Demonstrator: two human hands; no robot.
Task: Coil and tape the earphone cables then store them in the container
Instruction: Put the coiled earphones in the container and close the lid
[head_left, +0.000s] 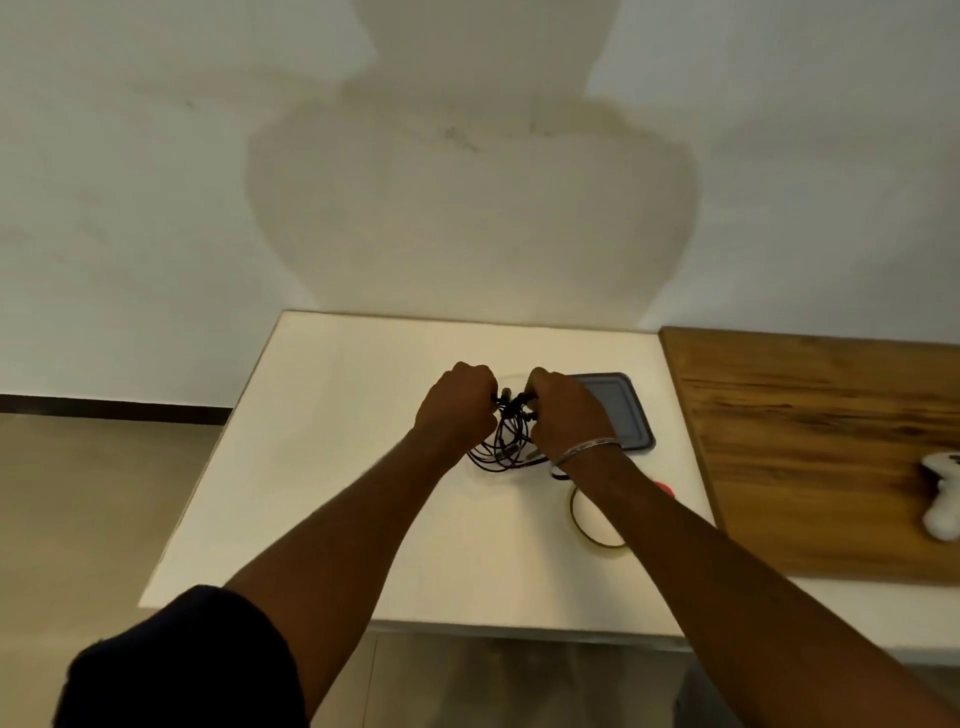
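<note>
Both fists curl tight, left hand (457, 402) and right hand (563, 415) each gripping the thin black tangled earphone cables (506, 441) above the smooth white bench (332, 467); loose loops droop onto it. The grey rounded-rectangle plastic container (621, 410) lies flat just beyond the right hand; a thin clear tape ring (592, 525) rests nearer.

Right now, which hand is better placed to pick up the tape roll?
Probably the right hand: the tape roll lies beneath its forearm, while the left hand sits across the earphone cables from it and could hold them alone.

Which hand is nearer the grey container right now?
Right. The right hand overlaps the left edge of the grey container in view; the left hand is farther left, beyond the earphone cables both grip.
</note>
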